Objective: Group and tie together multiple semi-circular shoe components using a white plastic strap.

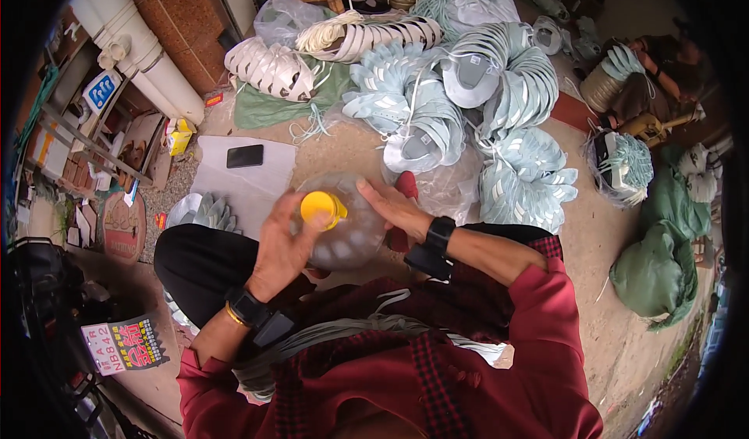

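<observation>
Between my knees stands a large translucent plastic jug (347,245) with a yellow screw cap (317,203) facing up. My left hand (282,240) is closed round the cap, thumb and fingers at its rim. My right hand (396,209) grips the jug's right side, its thumb stretched toward the cap and its other fingers partly hidden. Pale grey laces (343,344) lie across my lap. In front of me are bundles of light-blue shoe uppers (421,146), fanned out in curved stacks.
A black phone (245,156) lies on a white sheet (211,175) at the left. Cream shoe uppers (269,71) rest on green cloth (300,99) farther off. Green sacks (655,271) sit at the right, and another person (663,72) works behind them. A metal rack (86,131) stands far left.
</observation>
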Demonstrator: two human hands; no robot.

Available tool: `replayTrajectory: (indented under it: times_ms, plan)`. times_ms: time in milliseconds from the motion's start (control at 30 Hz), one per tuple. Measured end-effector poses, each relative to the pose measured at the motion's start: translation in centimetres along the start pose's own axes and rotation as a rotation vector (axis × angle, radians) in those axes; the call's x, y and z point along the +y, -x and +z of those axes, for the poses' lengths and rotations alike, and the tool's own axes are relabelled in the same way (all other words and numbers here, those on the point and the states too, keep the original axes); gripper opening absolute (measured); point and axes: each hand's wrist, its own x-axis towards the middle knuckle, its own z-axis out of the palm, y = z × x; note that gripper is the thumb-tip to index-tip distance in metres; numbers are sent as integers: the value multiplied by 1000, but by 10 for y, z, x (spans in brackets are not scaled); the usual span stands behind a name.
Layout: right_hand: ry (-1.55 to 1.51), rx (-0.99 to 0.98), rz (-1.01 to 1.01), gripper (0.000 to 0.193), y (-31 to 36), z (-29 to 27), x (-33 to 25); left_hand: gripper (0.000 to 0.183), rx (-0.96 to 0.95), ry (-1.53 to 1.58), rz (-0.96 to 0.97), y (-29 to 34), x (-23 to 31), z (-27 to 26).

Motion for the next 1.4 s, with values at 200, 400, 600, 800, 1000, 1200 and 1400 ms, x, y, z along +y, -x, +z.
replayTrajectory:
  times_ms: [200, 400, 600, 800, 1000, 1200, 1400]
  plan:
    - [161, 185, -90, 73, -32, -24, 6, 66, -172, -461, 156, -7, 40, 16]
    - [161, 295, -115, 71, -15, -18, 82, 76, -473, -285, 7, -3, 30, 2]
    - [-2, 362, 72, 72, -4, 2, 84, 69, -476, -295, 86, -11, 16, 10]
    - [35, 488, -32, 58, -35, 13, 102, 70, -553, -266, -4, -14, 10, 5]
    - [50, 435, -1, 55, -37, 16, 97, 70, -606, -216, -196, -20, 31, 7]
    - [-2, 535, 155, 56, -22, 28, 105, 67, -582, -181, -134, -20, 34, 15]
    - [50, 525, 99, 51, -16, 18, 92, 69, -524, -174, 31, -17, 33, 22]
